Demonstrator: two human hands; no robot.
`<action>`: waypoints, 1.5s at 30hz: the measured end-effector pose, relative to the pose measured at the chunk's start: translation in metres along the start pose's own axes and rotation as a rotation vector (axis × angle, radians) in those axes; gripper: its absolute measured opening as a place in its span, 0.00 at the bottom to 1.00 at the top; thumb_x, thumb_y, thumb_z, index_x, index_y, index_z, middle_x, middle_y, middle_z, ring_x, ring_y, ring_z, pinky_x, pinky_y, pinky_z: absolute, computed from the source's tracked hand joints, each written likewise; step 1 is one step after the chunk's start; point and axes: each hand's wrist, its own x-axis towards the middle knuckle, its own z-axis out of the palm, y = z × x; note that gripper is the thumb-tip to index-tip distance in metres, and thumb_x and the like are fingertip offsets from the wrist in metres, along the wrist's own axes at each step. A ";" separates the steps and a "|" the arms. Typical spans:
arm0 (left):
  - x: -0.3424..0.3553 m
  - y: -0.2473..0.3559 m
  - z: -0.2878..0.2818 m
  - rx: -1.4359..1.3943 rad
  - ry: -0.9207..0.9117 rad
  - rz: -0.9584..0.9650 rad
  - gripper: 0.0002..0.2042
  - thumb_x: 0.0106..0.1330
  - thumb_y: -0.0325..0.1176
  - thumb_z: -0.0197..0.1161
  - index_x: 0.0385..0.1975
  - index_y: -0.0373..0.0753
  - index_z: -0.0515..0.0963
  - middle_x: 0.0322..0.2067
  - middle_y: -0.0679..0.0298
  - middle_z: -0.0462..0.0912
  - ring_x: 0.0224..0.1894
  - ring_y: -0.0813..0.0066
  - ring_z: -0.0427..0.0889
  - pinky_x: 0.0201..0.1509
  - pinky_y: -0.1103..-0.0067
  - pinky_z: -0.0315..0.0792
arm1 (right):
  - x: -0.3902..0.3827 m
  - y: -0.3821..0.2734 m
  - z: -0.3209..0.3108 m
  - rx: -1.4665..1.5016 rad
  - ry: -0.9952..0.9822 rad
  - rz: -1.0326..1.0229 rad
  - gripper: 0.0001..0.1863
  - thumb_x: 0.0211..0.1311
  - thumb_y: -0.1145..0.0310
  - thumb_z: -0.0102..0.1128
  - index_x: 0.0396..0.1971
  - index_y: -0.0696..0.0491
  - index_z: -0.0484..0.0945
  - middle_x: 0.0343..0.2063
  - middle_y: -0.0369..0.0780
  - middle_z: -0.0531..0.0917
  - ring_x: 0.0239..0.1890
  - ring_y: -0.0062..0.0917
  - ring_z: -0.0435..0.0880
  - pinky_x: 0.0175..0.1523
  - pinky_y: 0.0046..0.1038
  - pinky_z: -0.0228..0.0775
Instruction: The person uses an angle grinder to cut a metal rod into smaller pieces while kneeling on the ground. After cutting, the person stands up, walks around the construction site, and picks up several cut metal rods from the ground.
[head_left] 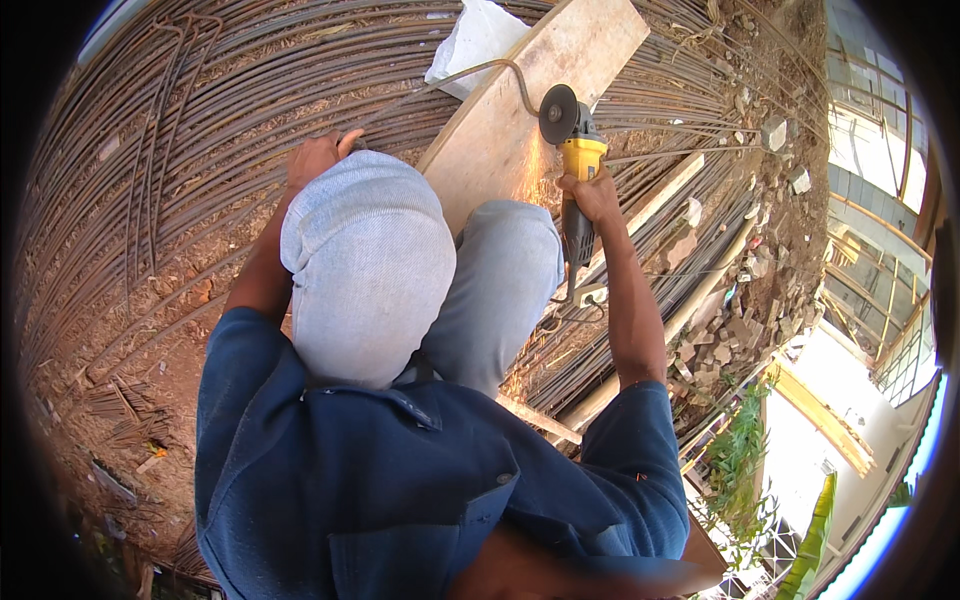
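My right hand (597, 196) is wrapped round the body of a yellow and black angle grinder (582, 157). Its dark disc (559, 113) meets the end of a bent steel rod (480, 70), and orange sparks (534, 168) fly down toward my legs. Beyond my raised knee, my left hand (316, 157) closes on the rod's other end, thumb stretched along it; the knee partly hides the grip. Under the rod and grinder lies a wide wooden board (480, 160), slanting away from me.
Many long steel rods (230, 110) cover the ground ahead and to the left. A white block (478, 45) lies beside the board. Broken stones (722, 340) and a pale pole (690, 315) lie to the right. The grinder's cord (570, 285) hangs by my leg.
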 end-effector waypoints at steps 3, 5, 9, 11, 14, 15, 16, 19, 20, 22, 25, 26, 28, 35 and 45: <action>0.001 -0.001 0.001 0.008 -0.007 0.003 0.30 0.66 0.62 0.50 0.35 0.35 0.81 0.30 0.47 0.83 0.37 0.49 0.83 0.43 0.59 0.73 | 0.001 0.002 0.000 0.026 0.012 -0.022 0.18 0.43 0.70 0.63 0.37 0.59 0.76 0.27 0.38 0.81 0.27 0.23 0.78 0.33 0.26 0.70; 0.000 -0.001 0.001 0.018 0.003 0.009 0.31 0.66 0.63 0.50 0.35 0.35 0.81 0.30 0.46 0.83 0.37 0.48 0.83 0.43 0.59 0.73 | 0.002 0.004 0.000 0.034 0.001 -0.030 0.18 0.42 0.70 0.63 0.36 0.59 0.77 0.27 0.38 0.81 0.27 0.23 0.78 0.33 0.26 0.70; -0.002 -0.001 0.000 0.003 0.008 0.013 0.31 0.66 0.63 0.50 0.35 0.34 0.81 0.29 0.46 0.83 0.37 0.48 0.83 0.42 0.59 0.73 | 0.007 0.014 0.000 0.023 -0.011 -0.006 0.19 0.41 0.68 0.64 0.37 0.60 0.77 0.27 0.39 0.81 0.28 0.24 0.79 0.34 0.27 0.70; -0.003 0.000 0.000 0.017 0.000 0.027 0.31 0.66 0.63 0.50 0.35 0.34 0.81 0.29 0.46 0.83 0.37 0.48 0.83 0.42 0.59 0.73 | 0.009 0.019 0.000 0.012 0.006 -0.005 0.20 0.41 0.67 0.64 0.37 0.60 0.77 0.27 0.40 0.82 0.28 0.25 0.79 0.34 0.27 0.71; -0.002 -0.001 0.001 0.006 0.009 0.022 0.31 0.65 0.63 0.51 0.35 0.34 0.81 0.29 0.46 0.83 0.36 0.48 0.83 0.42 0.59 0.74 | 0.012 0.026 0.001 -0.019 0.019 -0.028 0.21 0.41 0.66 0.65 0.36 0.61 0.77 0.28 0.41 0.82 0.29 0.26 0.80 0.35 0.28 0.72; -0.002 -0.001 0.002 -0.002 0.024 0.020 0.31 0.65 0.63 0.51 0.35 0.35 0.81 0.29 0.46 0.83 0.36 0.48 0.83 0.42 0.59 0.74 | 0.012 0.027 0.000 -0.029 0.014 -0.035 0.21 0.41 0.66 0.65 0.37 0.61 0.77 0.28 0.41 0.82 0.30 0.27 0.80 0.36 0.28 0.72; -0.001 -0.002 0.003 -0.011 0.039 0.018 0.31 0.65 0.63 0.51 0.34 0.35 0.81 0.29 0.46 0.83 0.36 0.48 0.83 0.42 0.59 0.74 | 0.011 0.027 0.000 -0.039 0.009 -0.043 0.21 0.41 0.65 0.65 0.37 0.61 0.77 0.29 0.42 0.83 0.30 0.27 0.81 0.36 0.28 0.72; 0.001 -0.005 0.007 -0.032 0.032 0.008 0.31 0.64 0.64 0.52 0.34 0.35 0.81 0.29 0.46 0.83 0.36 0.48 0.83 0.42 0.60 0.74 | 0.008 0.024 -0.001 -0.077 0.017 -0.029 0.22 0.42 0.65 0.66 0.38 0.61 0.77 0.29 0.42 0.83 0.31 0.27 0.81 0.37 0.29 0.73; 0.002 -0.005 0.008 -0.039 0.023 0.005 0.32 0.64 0.64 0.52 0.34 0.35 0.81 0.29 0.46 0.83 0.36 0.48 0.83 0.42 0.60 0.74 | 0.007 0.022 -0.001 -0.066 0.013 -0.011 0.22 0.42 0.66 0.66 0.38 0.62 0.76 0.29 0.42 0.83 0.31 0.27 0.81 0.37 0.29 0.73; 0.003 -0.006 0.009 -0.020 0.039 0.023 0.31 0.64 0.64 0.51 0.34 0.35 0.81 0.29 0.46 0.83 0.36 0.49 0.83 0.42 0.60 0.74 | 0.006 0.018 -0.001 -0.032 -0.008 0.007 0.22 0.42 0.66 0.66 0.39 0.62 0.76 0.30 0.42 0.83 0.31 0.27 0.81 0.37 0.29 0.73; 0.003 -0.006 0.009 -0.009 0.031 0.025 0.31 0.65 0.64 0.52 0.34 0.35 0.81 0.29 0.46 0.83 0.37 0.49 0.83 0.42 0.60 0.74 | 0.005 0.013 -0.001 -0.026 0.017 0.003 0.22 0.42 0.68 0.65 0.40 0.61 0.76 0.30 0.42 0.83 0.30 0.27 0.81 0.36 0.28 0.72; 0.003 -0.006 0.008 0.004 0.018 0.020 0.31 0.65 0.64 0.52 0.34 0.35 0.81 0.29 0.46 0.83 0.37 0.49 0.83 0.42 0.60 0.74 | 0.006 0.011 -0.001 -0.018 0.011 -0.009 0.21 0.43 0.69 0.66 0.40 0.60 0.76 0.29 0.40 0.82 0.29 0.25 0.80 0.36 0.28 0.72; 0.003 -0.006 0.007 -0.008 0.011 0.011 0.31 0.65 0.63 0.52 0.34 0.35 0.81 0.29 0.46 0.83 0.37 0.48 0.83 0.43 0.60 0.74 | 0.006 0.009 0.000 -0.004 -0.002 -0.038 0.19 0.45 0.71 0.66 0.40 0.57 0.75 0.28 0.37 0.80 0.27 0.23 0.78 0.34 0.26 0.71; 0.004 -0.007 0.008 0.017 0.030 0.029 0.30 0.66 0.62 0.51 0.34 0.35 0.81 0.28 0.46 0.83 0.36 0.48 0.83 0.42 0.60 0.74 | -0.001 -0.002 -0.001 0.048 -0.048 -0.011 0.19 0.44 0.71 0.65 0.40 0.58 0.75 0.26 0.37 0.80 0.26 0.23 0.78 0.33 0.26 0.70; 0.009 -0.016 0.017 0.050 0.073 0.087 0.31 0.61 0.65 0.56 0.36 0.36 0.80 0.26 0.48 0.83 0.32 0.50 0.84 0.37 0.61 0.76 | 0.006 0.007 0.001 0.017 0.003 -0.032 0.19 0.43 0.69 0.64 0.39 0.59 0.77 0.29 0.40 0.82 0.31 0.24 0.80 0.37 0.27 0.71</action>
